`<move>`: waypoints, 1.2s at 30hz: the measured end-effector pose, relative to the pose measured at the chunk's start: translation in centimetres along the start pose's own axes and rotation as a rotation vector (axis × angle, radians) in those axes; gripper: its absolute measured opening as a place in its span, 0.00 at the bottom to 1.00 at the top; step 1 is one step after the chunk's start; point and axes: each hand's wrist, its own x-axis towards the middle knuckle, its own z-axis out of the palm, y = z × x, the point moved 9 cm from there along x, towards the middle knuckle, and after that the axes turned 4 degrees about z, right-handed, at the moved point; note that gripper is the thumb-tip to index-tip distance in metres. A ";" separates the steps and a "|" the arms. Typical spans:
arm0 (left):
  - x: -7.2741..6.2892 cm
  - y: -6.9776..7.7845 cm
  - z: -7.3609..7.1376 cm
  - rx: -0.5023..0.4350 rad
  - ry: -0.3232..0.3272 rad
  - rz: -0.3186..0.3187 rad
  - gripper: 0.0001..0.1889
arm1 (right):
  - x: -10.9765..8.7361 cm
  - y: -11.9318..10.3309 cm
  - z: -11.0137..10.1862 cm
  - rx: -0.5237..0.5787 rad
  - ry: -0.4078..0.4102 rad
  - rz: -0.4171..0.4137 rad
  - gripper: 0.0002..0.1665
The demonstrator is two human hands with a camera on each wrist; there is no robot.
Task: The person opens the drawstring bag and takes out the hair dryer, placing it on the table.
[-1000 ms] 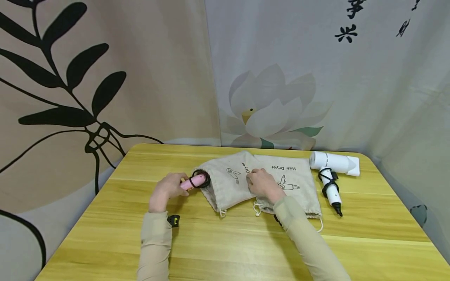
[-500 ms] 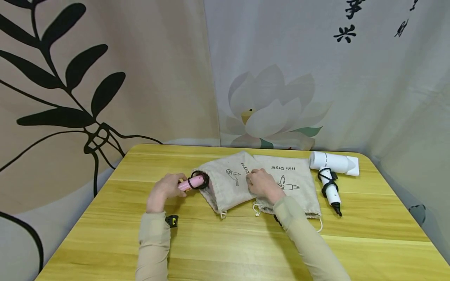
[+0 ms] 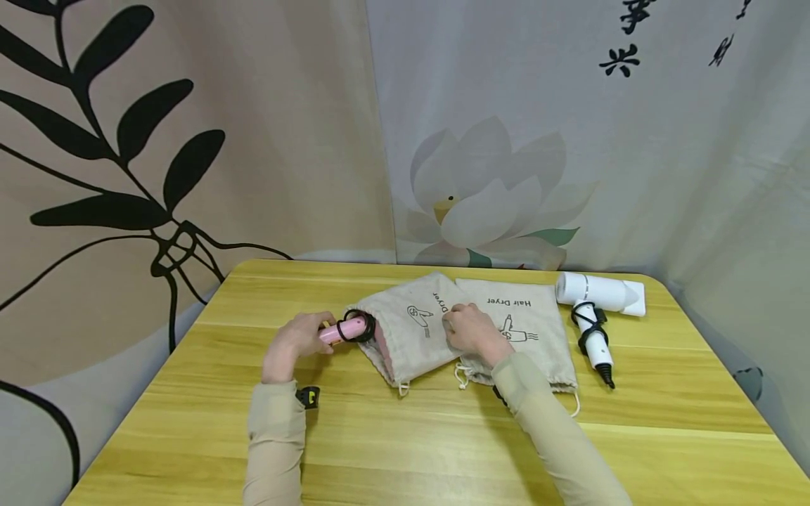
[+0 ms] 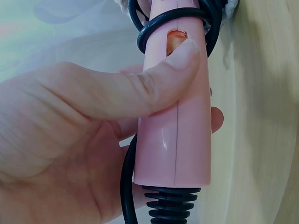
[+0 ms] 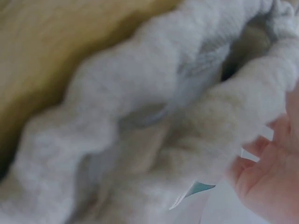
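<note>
My left hand (image 3: 302, 337) grips the handle of a pink hair dryer (image 4: 175, 140), thumb along its front by a copper-coloured switch. A black cord (image 4: 175, 18) is wound around the handle. The dryer's head lies mostly inside the left cloth drawstring bag (image 3: 414, 337), with some pink showing at the bag's mouth. At that bag's other end, my right hand (image 3: 473, 330) pinches the cloth with bent fingers. Beneath this hand lies a second drawstring bag (image 3: 544, 302), printed "Hair Dryer"; its gathered mouth (image 5: 196, 121) fills much of the right wrist view.
To the right, a white hair dryer (image 3: 604, 294) lies on the wooden table (image 3: 380, 450), its black cord wrapped around the handle. Printed curtains (image 3: 304, 140) hang behind the table's far edge.
My left hand has shifted slightly left with the pink hair dryer, and more pink shows at the bag's mouth. My right hand stays in place on the cloth.
</note>
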 end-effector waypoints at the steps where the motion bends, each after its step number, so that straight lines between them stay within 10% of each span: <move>1: 0.0 0.0 0.0 0.004 0.001 0.003 0.25 | 0.0 0.0 0.0 0.001 0.000 0.001 0.15; 36: -0.4 0.5 -0.2 0.005 -0.028 0.095 0.19 | 0.0 0.2 0.4 -0.011 -0.027 -0.022 0.17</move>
